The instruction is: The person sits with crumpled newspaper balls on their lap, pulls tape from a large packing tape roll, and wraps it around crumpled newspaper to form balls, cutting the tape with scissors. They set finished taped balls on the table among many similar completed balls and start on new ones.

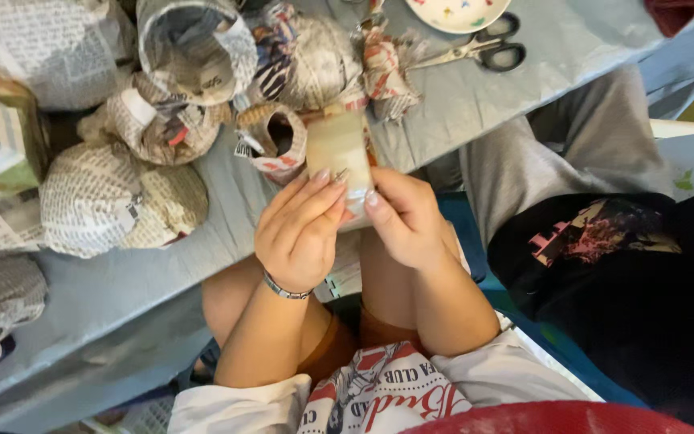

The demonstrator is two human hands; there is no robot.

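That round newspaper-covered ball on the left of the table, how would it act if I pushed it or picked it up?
The newspaper-covered ball is rounded, so it would probably roll or rock on the grey table. Its paper skin looks crinkled and thin, so it is likely light for its size and may dent if squeezed. The rough surface should not be slippery.

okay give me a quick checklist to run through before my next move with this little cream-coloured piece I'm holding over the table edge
1. Both hands on the piece: ok. Left hand and right hand pinch the cream-coloured piece from either side.
2. Firm grip: cannot tell; the picture is blurred at the fingertips.
3. Piece's lower end visible: not ok; fingers cover it.
4. Scissors at hand: ok; they lie on the table, apart from both hands.
5. Newspaper-covered shapes apart from the hands: ok, though one open-ended shape lies right beside the piece.
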